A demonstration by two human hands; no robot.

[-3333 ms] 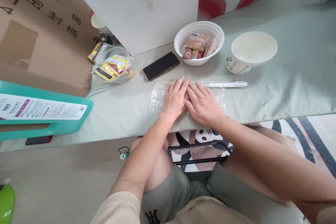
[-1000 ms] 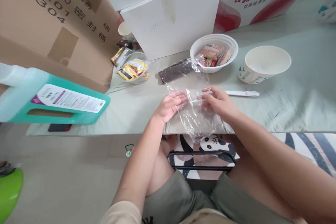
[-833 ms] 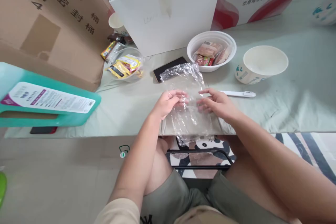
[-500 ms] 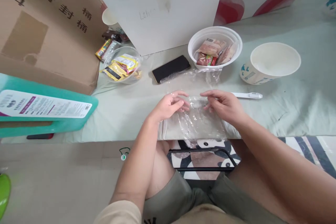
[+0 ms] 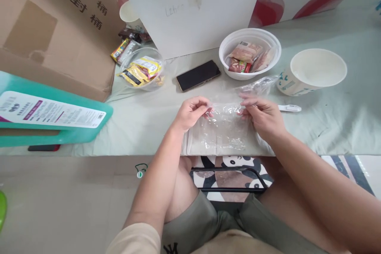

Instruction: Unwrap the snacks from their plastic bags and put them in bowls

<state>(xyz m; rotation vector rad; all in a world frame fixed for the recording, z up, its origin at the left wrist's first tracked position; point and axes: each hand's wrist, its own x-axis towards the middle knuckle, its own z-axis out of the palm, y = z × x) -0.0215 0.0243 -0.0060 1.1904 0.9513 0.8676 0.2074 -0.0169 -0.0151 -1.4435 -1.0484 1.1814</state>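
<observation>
A clear plastic bag is stretched flat between my two hands above the table's front edge. My left hand pinches its upper left corner between thumb and fingers. At the upper right, my right hand grips the film with thumb and forefinger, its fingertips slightly blurred. Behind the right hand lies a white plastic utensil, only its end showing. More crumpled clear film lies beyond the right hand, below a white bowl that holds several wrapped packets.
A black phone lies behind my left hand. Back left stands a clear bowl of yellow packets. A large paper tub is at the right. Cardboard boxes line the back; a teal container stands left.
The bag has been spread wider and flatter, with my hands moved slightly apart. My left fingers have closed on its edge. Loose film beyond it has shifted right. The view has shifted slightly.
</observation>
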